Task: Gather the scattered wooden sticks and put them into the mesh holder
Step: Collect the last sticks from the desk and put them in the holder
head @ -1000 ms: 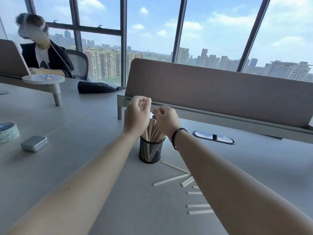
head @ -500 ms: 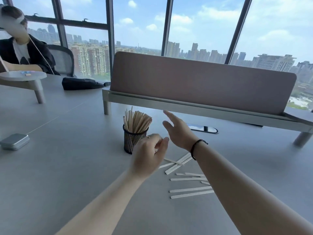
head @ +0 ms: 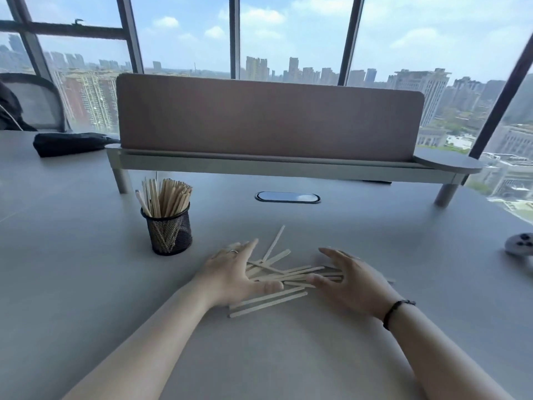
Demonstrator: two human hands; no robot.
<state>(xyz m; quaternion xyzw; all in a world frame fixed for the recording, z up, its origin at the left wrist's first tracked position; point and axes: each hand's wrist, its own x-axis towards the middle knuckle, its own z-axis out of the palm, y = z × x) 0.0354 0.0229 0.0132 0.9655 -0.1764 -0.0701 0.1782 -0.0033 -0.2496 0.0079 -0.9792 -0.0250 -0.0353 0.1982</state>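
the loose wooden sticks [head: 284,277] are lying in a crossed heap on the grey surface [head: 86,269], just to the right of the mesh holder [head: 169,230] and a little nearer the person. the holder is standing upright and already packed with sticks [head: 165,197], which are fanning out above its rim because they are much taller than the cup.

the left hand [head: 233,277] and the right hand [head: 350,280] are lying flat-fingered on either side of the heap, palms facing each other, apart, with the heap between them. both are touching the outer sticks, and neither is gripping anything. this bracketing looks meant to rake the pile into 1 bundle, so it can be lifted in a single go rather than stick by stick.

2 long sticks [head: 268,303] are lying at the near edge of the heap, partly under the left hand, and 1 thin stick [head: 276,241] is pointing away on the far side; those could slip out of the squeeze.

beyond the holder, a pink divider [head: 268,116] is standing on a raised shelf.
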